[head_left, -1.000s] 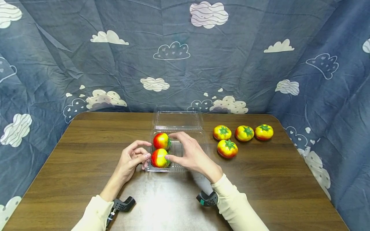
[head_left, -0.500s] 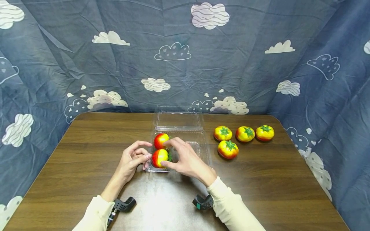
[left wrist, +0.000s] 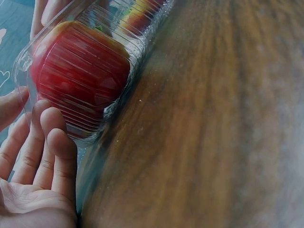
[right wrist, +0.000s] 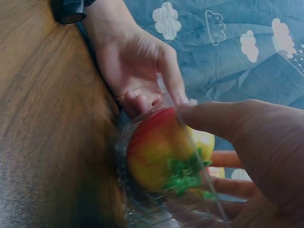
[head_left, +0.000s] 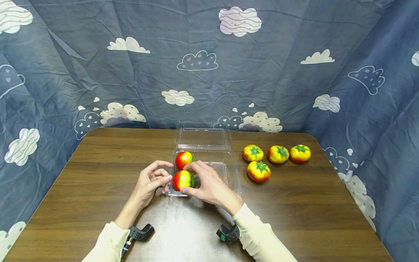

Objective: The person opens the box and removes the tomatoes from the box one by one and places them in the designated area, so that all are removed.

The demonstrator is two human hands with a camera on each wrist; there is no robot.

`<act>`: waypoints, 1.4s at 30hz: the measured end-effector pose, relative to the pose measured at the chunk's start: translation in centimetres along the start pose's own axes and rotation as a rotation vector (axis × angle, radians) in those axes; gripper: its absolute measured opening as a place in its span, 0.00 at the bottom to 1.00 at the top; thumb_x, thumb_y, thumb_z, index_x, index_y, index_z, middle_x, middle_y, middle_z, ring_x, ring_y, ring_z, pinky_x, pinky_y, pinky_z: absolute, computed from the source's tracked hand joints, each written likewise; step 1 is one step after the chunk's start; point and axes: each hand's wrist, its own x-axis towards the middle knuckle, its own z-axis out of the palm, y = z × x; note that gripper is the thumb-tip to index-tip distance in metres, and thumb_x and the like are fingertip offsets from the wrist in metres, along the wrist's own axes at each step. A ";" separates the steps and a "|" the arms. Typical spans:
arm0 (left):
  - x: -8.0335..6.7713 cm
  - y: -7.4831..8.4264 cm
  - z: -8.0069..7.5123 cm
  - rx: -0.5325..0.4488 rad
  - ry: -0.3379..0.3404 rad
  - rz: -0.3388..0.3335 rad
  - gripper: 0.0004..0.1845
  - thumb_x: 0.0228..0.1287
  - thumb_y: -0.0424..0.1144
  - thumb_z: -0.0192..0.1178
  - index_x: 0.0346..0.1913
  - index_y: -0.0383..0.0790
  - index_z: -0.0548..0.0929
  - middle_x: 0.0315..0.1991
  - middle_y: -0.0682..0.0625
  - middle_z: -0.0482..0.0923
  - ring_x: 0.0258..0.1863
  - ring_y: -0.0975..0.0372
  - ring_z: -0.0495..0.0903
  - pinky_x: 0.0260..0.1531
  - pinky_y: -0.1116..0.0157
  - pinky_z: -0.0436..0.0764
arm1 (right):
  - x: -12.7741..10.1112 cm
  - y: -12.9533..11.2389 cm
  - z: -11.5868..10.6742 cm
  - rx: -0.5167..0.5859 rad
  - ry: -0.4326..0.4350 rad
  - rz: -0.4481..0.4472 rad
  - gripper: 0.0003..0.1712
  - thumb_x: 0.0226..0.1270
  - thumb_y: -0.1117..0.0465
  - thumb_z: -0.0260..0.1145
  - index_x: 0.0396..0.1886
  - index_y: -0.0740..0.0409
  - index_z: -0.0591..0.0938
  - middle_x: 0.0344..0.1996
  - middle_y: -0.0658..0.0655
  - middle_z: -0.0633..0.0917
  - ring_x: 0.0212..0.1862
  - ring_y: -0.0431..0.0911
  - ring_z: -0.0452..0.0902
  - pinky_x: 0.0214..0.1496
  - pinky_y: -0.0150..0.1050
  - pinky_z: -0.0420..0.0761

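A clear plastic clamshell container stands on the table with its lid folded back. Two red-and-yellow tomatoes lie in its left part: a near tomato and a far tomato, green leaves facing right. My right hand spans the near tomato, thumb on its front side and fingers on its far side. My left hand holds the container's left rim, thumb at the edge and fingertips against the outer wall. Through that ribbed wall the left wrist view shows the tomato's red side.
Several more tomatoes sit right of the container: one at the front, the others behind it in a row ending with a rightmost tomato. A blue cloud-print curtain hangs behind the wooden table.
My right hand has moved left and closed in around the near tomato, showing more of the container's right part. My left hand keeps its place at the rim. The head view has tilted slightly.
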 end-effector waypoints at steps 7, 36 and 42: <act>0.0 0.0 0.0 -0.006 -0.003 0.001 0.19 0.69 0.20 0.61 0.61 0.21 0.73 0.28 0.45 0.82 0.17 0.59 0.78 0.17 0.67 0.82 | 0.0 0.1 0.2 0.027 -0.018 0.024 0.32 0.64 0.48 0.78 0.63 0.55 0.79 0.54 0.52 0.86 0.51 0.47 0.84 0.55 0.44 0.84; 0.0 0.0 0.0 -0.005 0.004 0.004 0.20 0.68 0.20 0.62 0.61 0.21 0.73 0.27 0.46 0.82 0.18 0.62 0.78 0.17 0.69 0.81 | 0.0 -0.8 -3.2 -0.006 0.126 0.018 0.40 0.52 0.52 0.85 0.65 0.56 0.81 0.58 0.52 0.85 0.57 0.46 0.79 0.56 0.44 0.84; 0.1 -0.1 0.0 -0.006 0.007 0.004 0.20 0.68 0.20 0.62 0.61 0.20 0.73 0.27 0.46 0.83 0.17 0.62 0.79 0.17 0.69 0.81 | -0.1 -0.3 -4.1 -0.011 0.171 0.023 0.39 0.51 0.51 0.85 0.64 0.54 0.82 0.56 0.50 0.85 0.55 0.45 0.78 0.53 0.41 0.84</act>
